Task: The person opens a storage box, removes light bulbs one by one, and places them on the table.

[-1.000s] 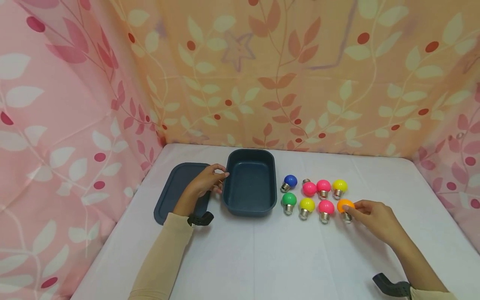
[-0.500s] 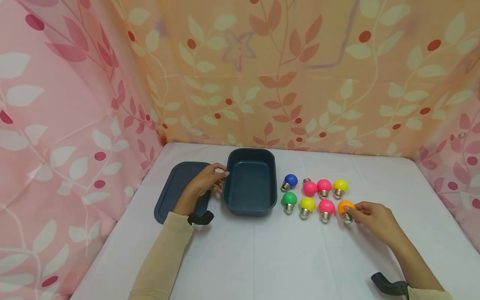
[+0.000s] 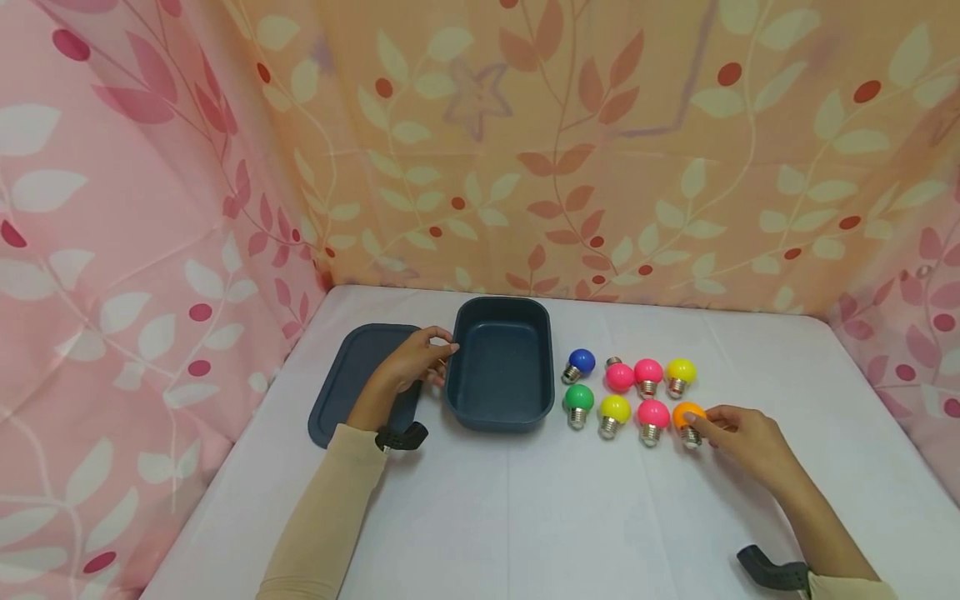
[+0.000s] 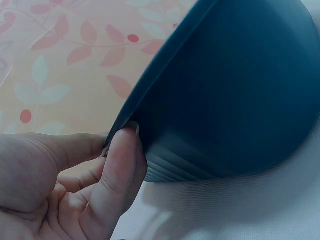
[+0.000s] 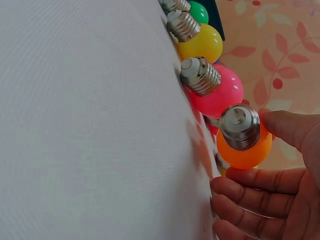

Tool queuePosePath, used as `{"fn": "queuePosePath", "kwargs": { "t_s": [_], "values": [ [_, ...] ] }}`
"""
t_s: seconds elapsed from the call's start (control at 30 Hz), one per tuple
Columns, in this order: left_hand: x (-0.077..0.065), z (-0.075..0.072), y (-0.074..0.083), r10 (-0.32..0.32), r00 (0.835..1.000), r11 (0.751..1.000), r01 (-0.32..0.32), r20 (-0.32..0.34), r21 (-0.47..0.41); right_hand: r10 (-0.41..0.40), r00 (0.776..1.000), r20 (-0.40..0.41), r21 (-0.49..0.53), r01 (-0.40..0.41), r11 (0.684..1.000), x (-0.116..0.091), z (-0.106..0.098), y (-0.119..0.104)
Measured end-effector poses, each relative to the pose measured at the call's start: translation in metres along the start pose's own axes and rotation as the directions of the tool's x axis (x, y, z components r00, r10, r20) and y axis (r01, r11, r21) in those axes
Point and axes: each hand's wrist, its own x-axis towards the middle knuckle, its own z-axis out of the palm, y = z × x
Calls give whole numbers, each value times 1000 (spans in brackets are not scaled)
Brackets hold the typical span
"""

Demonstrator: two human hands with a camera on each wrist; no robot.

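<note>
My left hand [image 3: 411, 360] pinches the left rim of a dark blue plastic food container [image 3: 501, 367] between thumb and fingers; the left wrist view shows the container's wall [image 4: 225, 100] close up. At the near right end of a group of small coloured light bulbs, my right hand [image 3: 750, 440] holds an orange bulb [image 3: 682, 411] between thumb and index finger. In the right wrist view the orange bulb's metal screw base [image 5: 240, 126] faces the camera. Just left of it lies a pink bulb [image 3: 653, 414]. Nothing shows inside the container.
A matching dark lid [image 3: 352, 379] lies left of the container, partly under my left hand. Between container and right hand are green [image 3: 578, 398], blue [image 3: 582, 361], yellow [image 3: 615, 408] and more pink bulbs [image 3: 648, 372] in two rough rows. Floral cloth [image 3: 480, 167] hangs behind the white-covered table.
My right hand has shifted slightly left with the orange bulb, bringing it nearer the pink bulb. My left hand stays on the container's rim.
</note>
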Motion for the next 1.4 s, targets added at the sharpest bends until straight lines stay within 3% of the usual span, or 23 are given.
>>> {"fn": "queuePosePath", "kwargs": {
  "t_s": [0.3, 1.4],
  "values": [
    [-1, 0, 0, 2, 1000, 1000, -3, 2, 6, 11, 999, 30, 14, -12, 1000, -1, 7, 4],
    [0, 0, -1, 9, 1000, 1000, -9, 10, -13, 20, 1000, 9, 22, -20, 1000, 0, 13, 5]
  ]
}}
